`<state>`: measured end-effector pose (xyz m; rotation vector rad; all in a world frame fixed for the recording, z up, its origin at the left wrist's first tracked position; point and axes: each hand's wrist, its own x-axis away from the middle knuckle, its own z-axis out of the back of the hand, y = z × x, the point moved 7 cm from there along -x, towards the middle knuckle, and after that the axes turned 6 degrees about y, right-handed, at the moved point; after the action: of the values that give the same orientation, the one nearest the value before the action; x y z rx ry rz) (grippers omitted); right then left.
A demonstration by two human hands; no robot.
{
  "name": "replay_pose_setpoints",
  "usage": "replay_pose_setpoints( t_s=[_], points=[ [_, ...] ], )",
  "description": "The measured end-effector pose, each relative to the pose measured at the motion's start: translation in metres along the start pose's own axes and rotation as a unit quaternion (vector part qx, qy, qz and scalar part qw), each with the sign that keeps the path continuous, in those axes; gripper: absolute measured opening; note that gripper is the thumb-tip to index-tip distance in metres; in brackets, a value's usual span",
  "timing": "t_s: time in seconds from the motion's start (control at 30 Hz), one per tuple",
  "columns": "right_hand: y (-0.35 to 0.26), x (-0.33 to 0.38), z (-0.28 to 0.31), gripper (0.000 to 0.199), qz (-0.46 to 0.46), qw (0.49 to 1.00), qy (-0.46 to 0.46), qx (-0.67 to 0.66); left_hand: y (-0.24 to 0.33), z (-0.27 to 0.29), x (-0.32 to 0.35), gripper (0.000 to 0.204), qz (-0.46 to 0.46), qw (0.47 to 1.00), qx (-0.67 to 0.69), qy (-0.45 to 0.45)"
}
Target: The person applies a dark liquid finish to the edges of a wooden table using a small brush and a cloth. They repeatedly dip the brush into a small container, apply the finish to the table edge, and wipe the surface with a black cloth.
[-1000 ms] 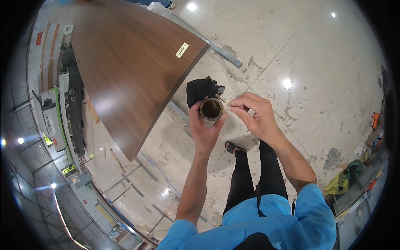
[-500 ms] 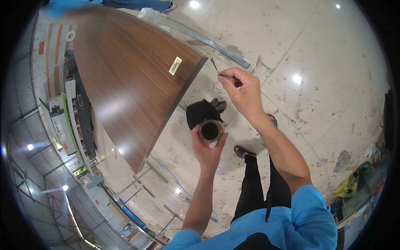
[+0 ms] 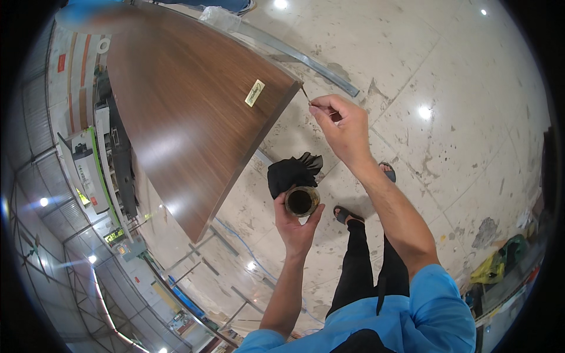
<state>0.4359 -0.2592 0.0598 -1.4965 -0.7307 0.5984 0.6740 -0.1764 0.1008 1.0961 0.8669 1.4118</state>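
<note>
In my left hand [image 3: 295,230] is a round jar [image 3: 301,201] of dark liquid, its open mouth facing up. A black cloth [image 3: 289,175] is bunched against the jar's far side, in the same hand. My right hand [image 3: 341,126] pinches a thin, small brush [image 3: 306,96]. The brush's dark tip meets the far right corner of a brown wood-grain panel [image 3: 200,117], as near as I can tell. A small pale label [image 3: 255,93] lies on the panel near that corner.
A long metal bar [image 3: 306,59] lies on the worn tiled floor [image 3: 459,159] beyond the panel, with clear plastic wrap [image 3: 220,19] by it. Another person's blue-clad leg [image 3: 218,5] shows at the top. Metal frame pieces [image 3: 218,253] and a blue hose [image 3: 247,246] are beneath the panel.
The brush tip has gone from just off the panel's corner to meeting it. My left hand has lowered slightly with the jar and cloth. The view has shifted a little.
</note>
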Motion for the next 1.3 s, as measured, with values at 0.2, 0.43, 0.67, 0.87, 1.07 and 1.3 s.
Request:
replay_pose_setpoints(
  t_s=[0.2,0.43,0.67,0.87,1.07,1.3],
  points=[
    [-0.007,-0.006,0.001,0.010,0.067,0.997,0.000,0.028,-0.006,0.002,0.001,0.078,0.001,1.000,0.010,0.005],
    [-0.003,-0.012,0.000,0.009,0.079,0.996,-0.006,0.043,-0.009,0.011,0.004,0.078,0.002,1.000,0.009,0.017],
    [-0.005,-0.006,-0.004,0.009,0.099,0.993,-0.046,0.045,-0.016,0.017,0.010,0.079,0.017,1.000,0.011,0.019],
    [-0.004,-0.014,-0.002,0.007,0.106,0.993,0.002,0.051,-0.019,0.022,0.012,0.079,0.007,1.000,-0.003,0.020],
    [-0.004,-0.001,-0.016,0.008,0.152,0.985,-0.070,0.044,-0.024,0.027,0.018,0.078,0.012,1.000,-0.003,0.020],
    [-0.002,0.005,-0.022,0.009,0.167,0.983,-0.040,0.071,-0.029,0.035,0.026,0.078,0.013,1.000,0.002,0.022]
  ],
)
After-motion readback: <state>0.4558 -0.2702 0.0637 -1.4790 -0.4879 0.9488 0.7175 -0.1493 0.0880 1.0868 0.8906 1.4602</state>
